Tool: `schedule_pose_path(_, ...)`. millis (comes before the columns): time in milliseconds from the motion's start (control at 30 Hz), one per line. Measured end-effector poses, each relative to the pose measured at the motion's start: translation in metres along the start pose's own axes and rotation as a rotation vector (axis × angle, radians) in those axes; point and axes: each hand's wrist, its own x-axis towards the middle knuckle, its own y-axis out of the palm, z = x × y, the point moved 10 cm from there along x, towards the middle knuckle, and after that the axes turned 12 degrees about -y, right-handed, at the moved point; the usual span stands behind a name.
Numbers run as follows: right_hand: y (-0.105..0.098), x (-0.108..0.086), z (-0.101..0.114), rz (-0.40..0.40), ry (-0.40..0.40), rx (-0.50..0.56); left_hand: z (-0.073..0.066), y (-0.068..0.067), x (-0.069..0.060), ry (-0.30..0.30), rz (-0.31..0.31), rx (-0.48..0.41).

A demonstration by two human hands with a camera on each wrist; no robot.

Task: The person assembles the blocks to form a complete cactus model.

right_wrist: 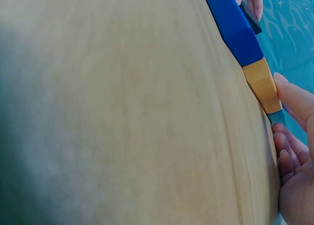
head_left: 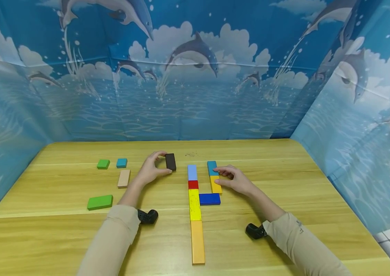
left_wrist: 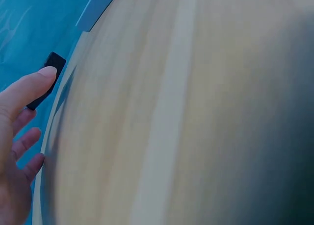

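"What does your left hand (head_left: 151,167) hold?"
"It pinches a dark block (head_left: 170,162) by its ends, between thumb and fingers, near the middle of the table's (head_left: 43,237) far edge."
"And your right hand (head_left: 237,181)?"
"Thumb and fingers are parted, loosely bent: the thumb touches an amber block (head_left: 215,186), the fingers a teal block (head_left: 211,167) adjoining it toward the far edge. A navy block (head_left: 210,199) lies just nearer the near edge."

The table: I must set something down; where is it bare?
Bare table lies right of the right hand, up to the right edge, and between the large green block, the left sleeve and the left edge. Crowded: from the dark block to the right hand.
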Motion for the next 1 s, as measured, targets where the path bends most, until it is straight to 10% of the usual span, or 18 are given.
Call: schedule_pose_path(1000, -0.001, -0.001, 0.003, -0.002, 0.004, -0.006, -0.013, 0.037, 0.029, -0.047, 0.009, 0.221)
